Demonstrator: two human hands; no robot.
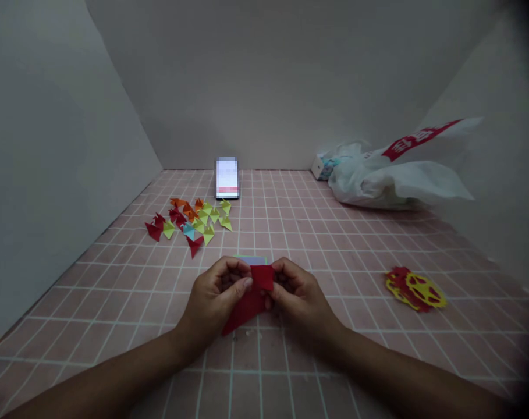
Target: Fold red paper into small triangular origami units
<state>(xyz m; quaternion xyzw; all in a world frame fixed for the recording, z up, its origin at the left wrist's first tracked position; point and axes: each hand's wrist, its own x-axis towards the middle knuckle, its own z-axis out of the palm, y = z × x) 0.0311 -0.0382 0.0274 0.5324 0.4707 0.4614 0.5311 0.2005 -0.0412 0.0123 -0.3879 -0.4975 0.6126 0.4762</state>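
Observation:
Both of my hands pinch a small folded piece of red paper (pixel 262 276) above the middle of the table. My left hand (pixel 223 291) grips its left edge between thumb and fingers. At its right edge, my right hand (pixel 299 294) holds it the same way, fingers curled. Under the hands lies a larger area of red paper (pixel 245 313); whether it joins the held piece I cannot tell. Just behind the hands, a purple-blue sheet with a green edge (pixel 252 259) shows in part.
Several folded paper birds (pixel 190 221) in red, orange, yellow and blue lie at the back left. A phone (pixel 227 178) stands upright by the wall. A white plastic bag (pixel 377 180) and a tissue box (pixel 323 167) sit back right. Red and yellow cutouts (pixel 415 290) lie right.

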